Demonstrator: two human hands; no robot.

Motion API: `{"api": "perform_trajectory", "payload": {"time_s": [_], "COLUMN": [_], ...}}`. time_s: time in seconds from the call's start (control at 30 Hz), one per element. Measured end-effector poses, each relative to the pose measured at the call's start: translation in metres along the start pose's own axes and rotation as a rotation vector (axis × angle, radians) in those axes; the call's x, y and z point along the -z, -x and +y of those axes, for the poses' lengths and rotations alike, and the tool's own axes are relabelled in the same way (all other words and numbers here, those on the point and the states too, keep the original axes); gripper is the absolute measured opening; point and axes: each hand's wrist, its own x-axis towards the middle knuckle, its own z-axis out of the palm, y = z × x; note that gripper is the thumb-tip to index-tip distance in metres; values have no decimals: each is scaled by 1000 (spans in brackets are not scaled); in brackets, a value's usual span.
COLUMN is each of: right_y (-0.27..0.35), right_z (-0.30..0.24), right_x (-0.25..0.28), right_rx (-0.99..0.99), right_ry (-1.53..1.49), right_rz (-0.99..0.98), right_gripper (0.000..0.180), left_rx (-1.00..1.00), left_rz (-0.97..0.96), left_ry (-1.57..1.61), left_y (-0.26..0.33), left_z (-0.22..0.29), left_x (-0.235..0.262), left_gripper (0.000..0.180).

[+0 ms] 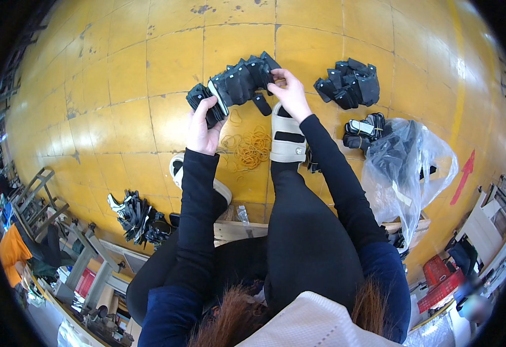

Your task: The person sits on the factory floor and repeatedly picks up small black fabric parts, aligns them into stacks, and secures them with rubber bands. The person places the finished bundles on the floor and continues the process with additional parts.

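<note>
Black pieces [238, 84] are spanning both hands.
Left hand [203, 130] is gripping one end, right hand [290, 95] is pinching the other, probably keeping order.

Yellow floor [302, 43]: you can pass your right hand [290, 95] across to the black pile [351, 84].
Cream shoe [287, 147]: stands close by that wrist.
Plastic bag [412, 179]: bulges beside your right forearm [345, 179].

I note 1 head-worn fisheye view, the left of 2, looking steeply down over a lap [316, 243]. Hair [230, 315] sits close; left hand [204, 130] and right hand [290, 97] lie farther off; yellow floor [175, 58] spreads beyond.
</note>
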Motion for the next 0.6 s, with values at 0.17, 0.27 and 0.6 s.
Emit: {"api": "perform_trajectory", "payload": {"time_s": [0.17, 0.27, 0.6], "right_y": [23, 40, 114], "right_z": [7, 10, 28], "right_x": [34, 53, 66], "right_rx": [-116, -178, 216], "right_ry": [-459, -137, 572], "right_rz": [57, 113, -58], "right_gripper": [42, 40, 31], "left_rx": [36, 48, 62], "left_rz": [-69, -75, -126], "left_ry": [-47, -66, -125], "left_y": [2, 3, 9], "left_z": [-5, -7, -8], "left_x": [-4, -6, -13], "left_gripper": [35, 39, 39]}}
